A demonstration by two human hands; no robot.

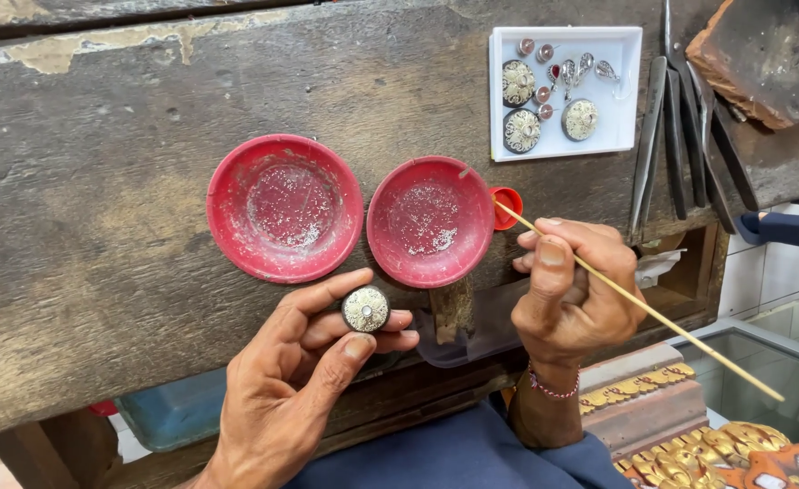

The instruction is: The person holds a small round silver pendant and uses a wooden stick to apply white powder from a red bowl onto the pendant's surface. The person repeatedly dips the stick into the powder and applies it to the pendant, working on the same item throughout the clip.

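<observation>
Round filigree disc (365,309) between left-hand fingers (349,349), white tray (623,91) beyond

Left hand (304,362): palm up, thumb and fingers curled inward, fingertips pinched together, forearm rising from lower frame. Right hand (569,290): back facing up, fingers closed in a pen-style grip, wrist bent, forearm angled in from below.

Both hands are bare, with short nails. The right hand (569,290), at centre right of the frame, wears a thin red-and-white beaded bracelet (551,388) at the wrist. The left hand (304,380), at lower centre, wears nothing.
</observation>
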